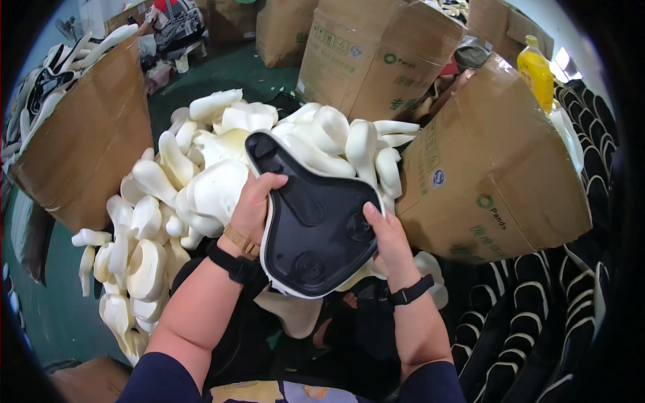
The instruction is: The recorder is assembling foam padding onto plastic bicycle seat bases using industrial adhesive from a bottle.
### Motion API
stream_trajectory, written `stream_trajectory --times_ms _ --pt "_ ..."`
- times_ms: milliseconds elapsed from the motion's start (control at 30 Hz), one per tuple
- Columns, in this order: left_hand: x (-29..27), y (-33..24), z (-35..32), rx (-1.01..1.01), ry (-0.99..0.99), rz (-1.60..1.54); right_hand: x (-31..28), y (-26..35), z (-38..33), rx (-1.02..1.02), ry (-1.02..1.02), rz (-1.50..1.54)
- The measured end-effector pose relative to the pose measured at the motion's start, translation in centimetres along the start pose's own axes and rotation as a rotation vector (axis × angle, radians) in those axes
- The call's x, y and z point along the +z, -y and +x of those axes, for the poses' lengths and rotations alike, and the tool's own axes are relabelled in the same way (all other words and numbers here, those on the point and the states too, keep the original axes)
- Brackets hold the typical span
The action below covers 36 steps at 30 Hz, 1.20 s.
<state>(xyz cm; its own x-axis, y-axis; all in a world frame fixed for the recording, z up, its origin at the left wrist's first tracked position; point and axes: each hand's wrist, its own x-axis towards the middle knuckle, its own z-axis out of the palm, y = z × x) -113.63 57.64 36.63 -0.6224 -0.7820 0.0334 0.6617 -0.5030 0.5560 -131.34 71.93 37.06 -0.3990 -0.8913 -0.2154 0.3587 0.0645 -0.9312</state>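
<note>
Between my hands is a bicycle saddle (319, 225), its underside facing me: a black plastic base with a white foam rim around it. My left hand (252, 207) grips its left edge, thumb on the black base. My right hand (388, 242) closes on the right edge near the wide end, thumb on top. The fingers of both hands are mostly hidden behind it. The narrow nose points away, tilted to the left. Behind and left of it lies a big heap of white foam saddle pads (216, 187). Another pale pad (290, 313) lies below, near my lap.
A cardboard box (497, 168) leans at the right, with a yellow bottle (535, 75) by its top. Another carton (366, 57) stands behind the heap. At left, a box (91, 138) overflows with saddle pieces. Stacked black saddle bases (514, 336) line the lower right.
</note>
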Motion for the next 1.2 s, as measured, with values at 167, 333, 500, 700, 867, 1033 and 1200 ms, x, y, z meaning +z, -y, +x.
stream_trajectory --times_ms 167,333,500,700,867,1033,1200 --pt "0.1 0.1 0.1 -0.038 0.039 -0.009 -0.7 -0.7 0.1 -0.252 -0.009 -0.227" --pt "-0.2 -2.0 0.7 0.138 -0.05 -0.035 -1.0 0.6 -0.8 -0.28 -0.001 -0.275" --pt "0.8 -1.2 1.9 0.17 0.144 0.538 -3.4 5.6 -4.2 -0.648 -0.143 -0.557" --pt "0.3 0.0 2.0 -0.145 -0.026 0.718 -12.2 9.5 -13.6 -0.783 -0.706 -1.19" --pt "-0.2 -2.2 1.4 -0.172 -0.044 0.59 -18.6 4.3 -24.4 0.776 -0.032 -2.116" --pt "0.5 -1.8 1.2 -0.204 -0.013 0.566 -27.0 0.6 -31.0 1.065 0.183 -1.887" --pt "0.2 -1.3 1.4 -0.233 -0.036 0.601 -25.8 -3.1 -17.1 0.285 -0.258 -1.439"
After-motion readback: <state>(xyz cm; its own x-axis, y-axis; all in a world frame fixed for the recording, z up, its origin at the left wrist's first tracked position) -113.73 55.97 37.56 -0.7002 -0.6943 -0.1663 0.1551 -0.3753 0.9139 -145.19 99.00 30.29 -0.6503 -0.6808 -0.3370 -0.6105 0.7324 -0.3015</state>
